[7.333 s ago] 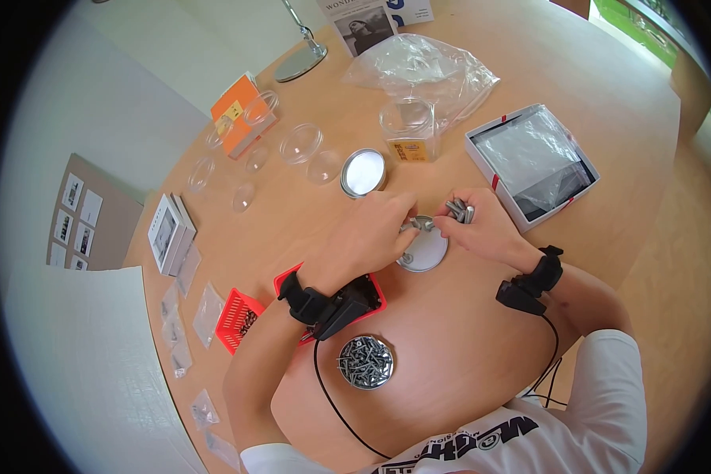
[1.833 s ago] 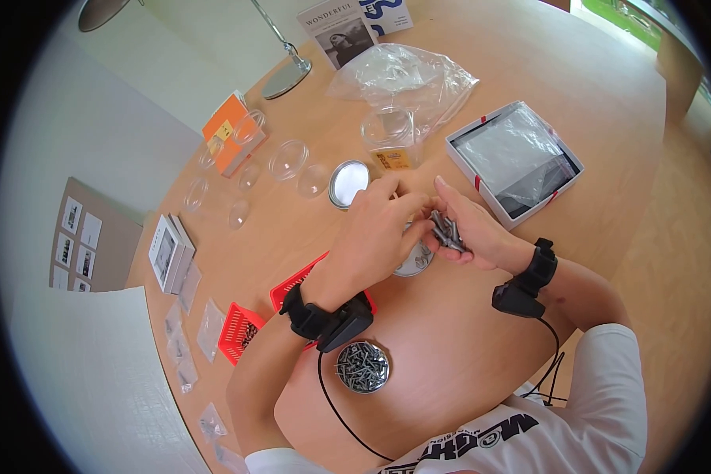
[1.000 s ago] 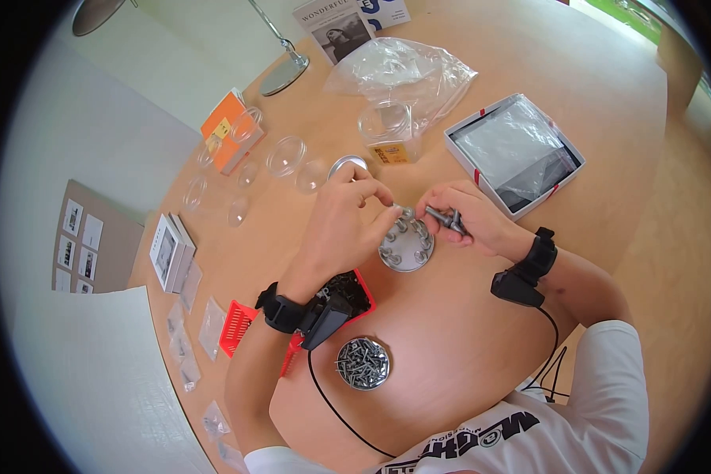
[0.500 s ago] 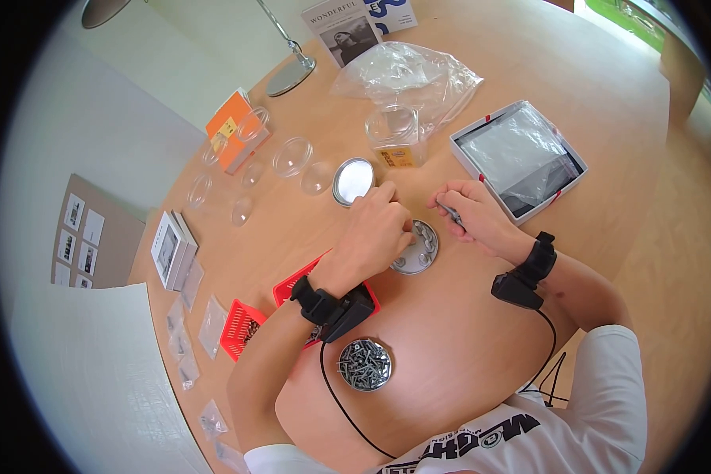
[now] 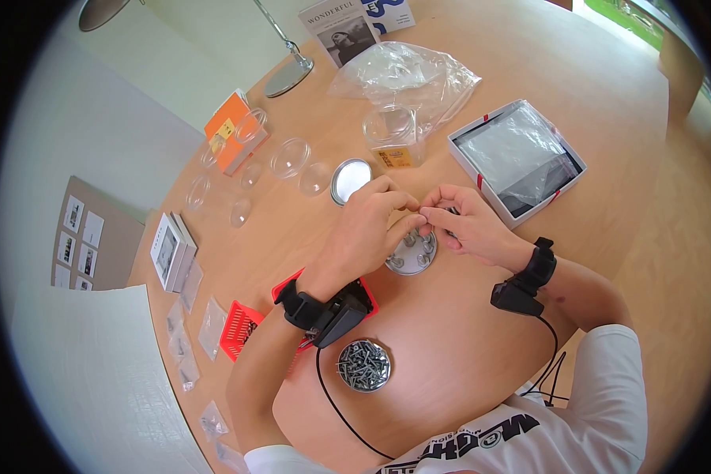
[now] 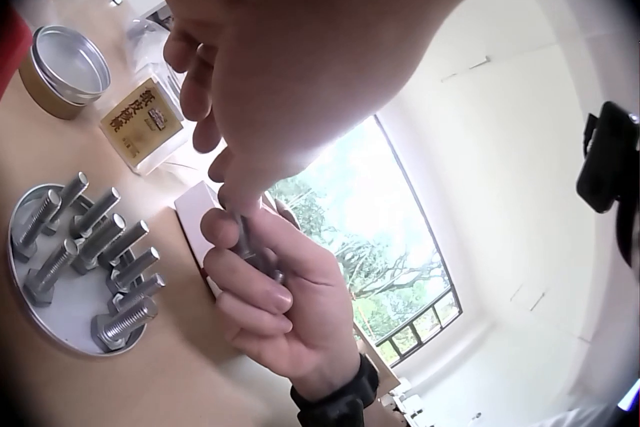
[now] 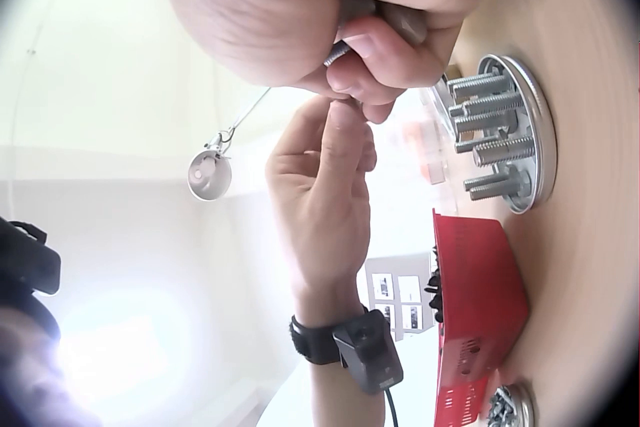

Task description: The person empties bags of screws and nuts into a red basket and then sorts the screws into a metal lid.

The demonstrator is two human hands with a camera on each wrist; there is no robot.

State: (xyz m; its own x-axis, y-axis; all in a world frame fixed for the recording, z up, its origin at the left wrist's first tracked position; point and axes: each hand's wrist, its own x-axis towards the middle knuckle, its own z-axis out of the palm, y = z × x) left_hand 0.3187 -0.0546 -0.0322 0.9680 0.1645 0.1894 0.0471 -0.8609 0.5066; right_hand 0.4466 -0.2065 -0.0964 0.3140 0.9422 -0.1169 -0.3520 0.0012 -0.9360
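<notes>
Above a round metal lid (image 5: 410,265), my left hand (image 5: 375,225) and right hand (image 5: 478,227) meet at the fingertips. Several silver bolts (image 6: 100,244) stand upright on their heads on the lid, threaded ends up. Loose bolts (image 7: 338,52) lie in the curled fingers of my right hand, partly hidden by them. Thumb and forefinger of my left hand pinch at the end of one bolt (image 6: 244,232) beside the right fingertips; its tip is covered by the fingers.
Left of the lid is a red basket (image 7: 480,282) of black parts, partly under my left wrist. A tin (image 5: 389,366) of screws stands near my body. Behind are an open tin (image 5: 351,181), a clear jar (image 5: 391,136) and a white box (image 5: 471,163). Clear domes (image 5: 291,158) lie farther left.
Half a second ago my left hand was down over the lid, apart from the right; now it is back against the right fingertips. More bolts stand on the lid than 7.3 seconds ago.
</notes>
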